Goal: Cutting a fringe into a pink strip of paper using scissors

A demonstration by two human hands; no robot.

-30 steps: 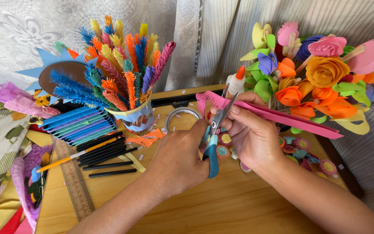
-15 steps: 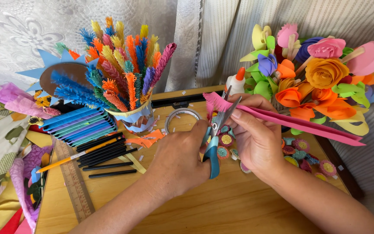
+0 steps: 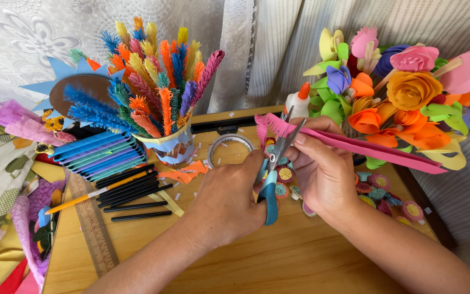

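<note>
The person's left hand works a pair of scissors with blue-green handles, fingers closed through the loops, while the right hand pinches a long folded strip of pink paper and holds it up above the wooden worktop. The blades are parted and angled up at the strip's near end, where a short run of fine fringe already curls away from the edge. The rest of the strip, running out to the right in front of the paper-flower bouquet, looks plain and uncut, so I would judge the fringing only just started, with most of the length left to snip. Both hands are clamped on what they hold: the left on the scissors, the right on the paper. Plenty of similar work stands finished nearby: a cup crammed with fringed paper sticks in many colours, and small rolled paper discs scattered under and beside the right wrist. A roll of tape, a glue bottle, black sticks and a wooden ruler lie about.
</note>
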